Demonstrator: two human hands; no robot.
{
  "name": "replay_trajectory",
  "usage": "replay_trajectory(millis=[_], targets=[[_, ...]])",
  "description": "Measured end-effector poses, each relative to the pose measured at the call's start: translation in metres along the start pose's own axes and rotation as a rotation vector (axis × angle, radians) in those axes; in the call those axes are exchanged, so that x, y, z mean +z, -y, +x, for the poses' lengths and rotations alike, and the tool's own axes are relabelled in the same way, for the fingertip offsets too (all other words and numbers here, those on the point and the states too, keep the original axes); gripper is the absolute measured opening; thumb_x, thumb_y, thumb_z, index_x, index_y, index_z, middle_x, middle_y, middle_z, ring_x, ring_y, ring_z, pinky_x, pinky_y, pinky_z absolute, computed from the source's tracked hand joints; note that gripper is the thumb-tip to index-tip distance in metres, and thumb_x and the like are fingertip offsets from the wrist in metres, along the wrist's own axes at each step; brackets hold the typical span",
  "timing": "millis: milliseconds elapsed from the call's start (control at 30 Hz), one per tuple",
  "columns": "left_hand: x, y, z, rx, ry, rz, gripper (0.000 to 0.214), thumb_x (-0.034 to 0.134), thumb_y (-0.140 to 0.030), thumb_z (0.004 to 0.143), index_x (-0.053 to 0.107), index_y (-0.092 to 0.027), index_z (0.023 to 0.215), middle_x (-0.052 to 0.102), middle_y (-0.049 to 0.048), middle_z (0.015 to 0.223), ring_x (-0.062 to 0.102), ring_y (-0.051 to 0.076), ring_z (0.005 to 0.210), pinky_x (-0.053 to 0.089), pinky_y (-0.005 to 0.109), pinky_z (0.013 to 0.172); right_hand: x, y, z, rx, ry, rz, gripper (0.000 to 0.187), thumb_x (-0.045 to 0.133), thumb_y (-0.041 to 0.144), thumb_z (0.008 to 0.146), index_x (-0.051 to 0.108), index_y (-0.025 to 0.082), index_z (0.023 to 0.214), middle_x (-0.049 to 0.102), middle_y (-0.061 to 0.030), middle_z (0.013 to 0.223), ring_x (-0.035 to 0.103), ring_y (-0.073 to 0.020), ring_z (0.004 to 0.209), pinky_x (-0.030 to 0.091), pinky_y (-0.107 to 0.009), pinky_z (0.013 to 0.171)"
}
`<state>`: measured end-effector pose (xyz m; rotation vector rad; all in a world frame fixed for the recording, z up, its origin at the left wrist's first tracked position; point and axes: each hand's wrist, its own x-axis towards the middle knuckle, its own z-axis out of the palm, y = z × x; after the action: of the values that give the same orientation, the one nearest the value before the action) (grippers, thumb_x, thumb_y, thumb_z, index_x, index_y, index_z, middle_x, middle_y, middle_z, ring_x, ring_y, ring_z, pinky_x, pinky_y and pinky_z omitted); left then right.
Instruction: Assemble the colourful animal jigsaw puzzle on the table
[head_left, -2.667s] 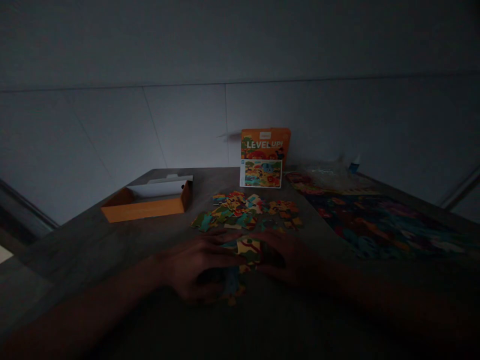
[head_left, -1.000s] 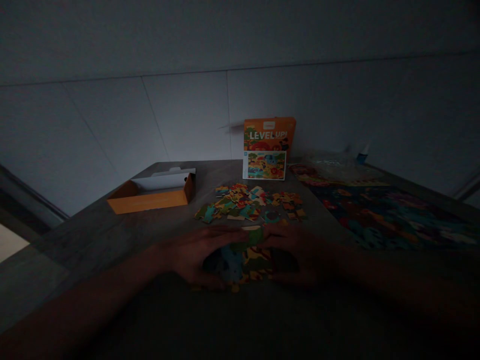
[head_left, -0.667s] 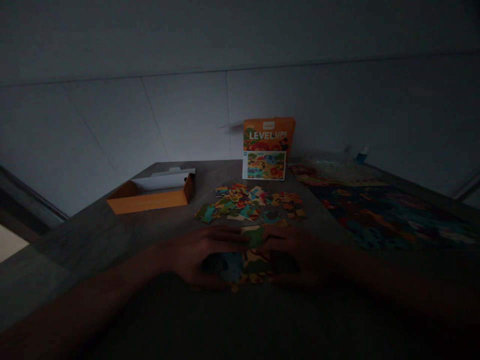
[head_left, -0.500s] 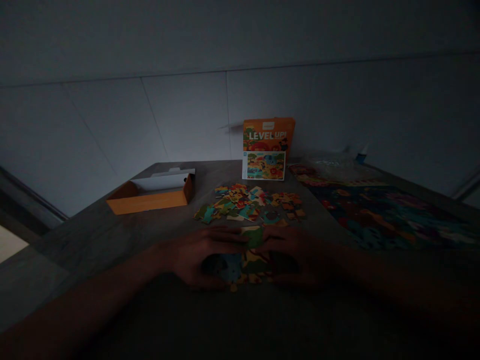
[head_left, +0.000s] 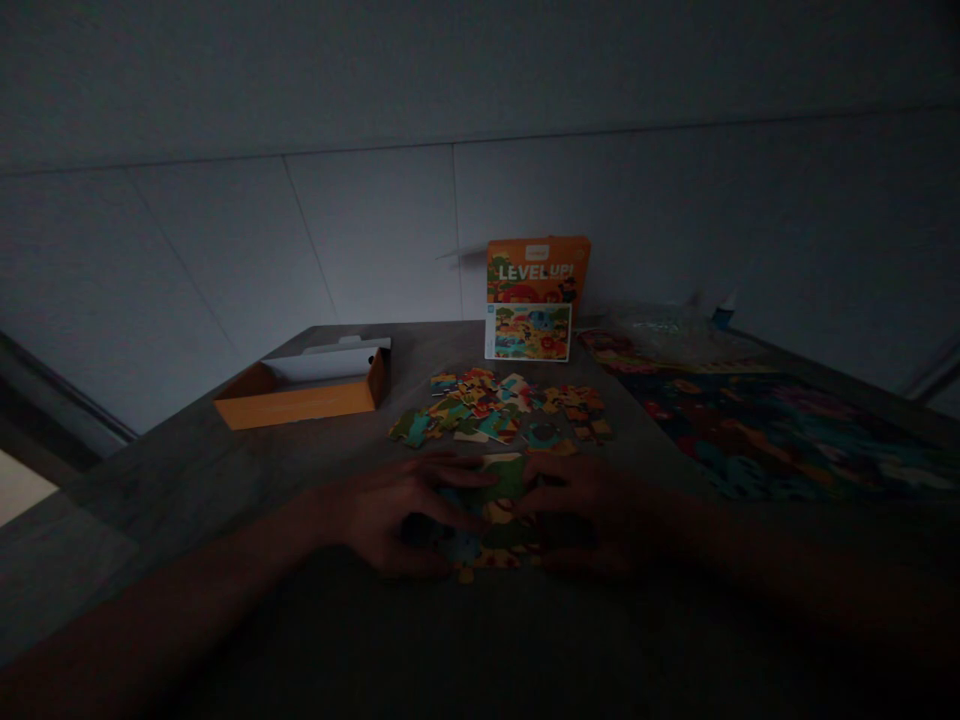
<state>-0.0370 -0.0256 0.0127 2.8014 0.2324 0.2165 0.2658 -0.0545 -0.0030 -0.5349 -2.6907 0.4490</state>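
Flat on the table in front of me lies a joined section of jigsaw puzzle (head_left: 504,525) in green, yellow and blue. My left hand (head_left: 397,510) grips its left side, fingers over the upper part and thumb along the lower edge. From the right, my right hand (head_left: 592,515) holds the other side in the same way, though deep shadow hides part of it. A loose heap of jigsaw pieces (head_left: 480,400) lies just beyond my hands. Behind the heap, a small picture card (head_left: 531,333) leans upright against an orange puzzle box (head_left: 540,265) marked "LEVEL UP!".
An open orange box tray (head_left: 300,408) stands at the left. Along the right side spreads a large dark colourful picture sheet (head_left: 765,430), with crumpled clear plastic (head_left: 667,330) at its far end. A pale wall (head_left: 375,230) rises behind the grey table (head_left: 187,480). The light is dim.
My left fingers have shifted slightly over the puzzle section, the index finger reaching lower across it. My right hand has barely moved, and the other things stay in place.
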Motion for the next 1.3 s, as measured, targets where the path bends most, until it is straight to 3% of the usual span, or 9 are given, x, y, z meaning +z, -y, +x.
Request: replay_trajectory(millis=[467,633,867,1300], targets=[[-0.0001,-0.0013,0.0010,0.001,-0.017,-0.016,0.052,0.073,-0.037,0.080,0.065,-0.025,0.130,0.039,0.0080,0.157,0.031,0.034,0.147,0.032,0.055,0.118,-0.0002,0.0014,0.0002,-0.006,-0.012,0.001,0.032,0.067,0.040,0.088,0.067,0.018,0.111,0.059,-0.0105,0.107,0.058,-0.0198,0.089,0.048,-0.032,0.075],[-0.0002,-0.0014,0.0007,-0.005,-0.010,-0.019,0.053,0.073,-0.037,0.079,0.065,-0.025,0.130,0.039,0.0084,0.157,0.032,0.034,0.147,0.033,0.055,0.118,-0.0007,0.0035,0.0021,-0.020,0.023,0.002,0.024,0.062,0.039,0.091,0.069,0.016,0.094,0.063,-0.0079,0.093,0.057,-0.0166,0.079,0.043,-0.028,0.067],[-0.0004,-0.0010,0.0003,0.002,-0.026,-0.025,0.053,0.075,-0.035,0.078,0.065,-0.027,0.130,0.042,0.0073,0.155,0.032,0.034,0.147,0.035,0.055,0.117,-0.0006,0.0072,0.0027,-0.043,0.029,-0.041,0.032,0.050,0.037,0.097,0.063,0.017,0.076,0.057,-0.0005,0.063,0.049,-0.0117,0.058,0.032,-0.026,0.057],[0.0007,-0.0011,0.0001,-0.007,-0.031,-0.026,0.052,0.075,-0.037,0.078,0.066,-0.026,0.128,0.041,0.0088,0.156,0.034,0.036,0.145,0.036,0.057,0.115,0.0008,0.0066,0.0018,0.009,0.063,-0.023,0.024,0.053,0.032,0.093,0.055,0.019,0.074,0.052,0.0037,0.058,0.045,-0.0089,0.052,0.028,-0.023,0.052]])
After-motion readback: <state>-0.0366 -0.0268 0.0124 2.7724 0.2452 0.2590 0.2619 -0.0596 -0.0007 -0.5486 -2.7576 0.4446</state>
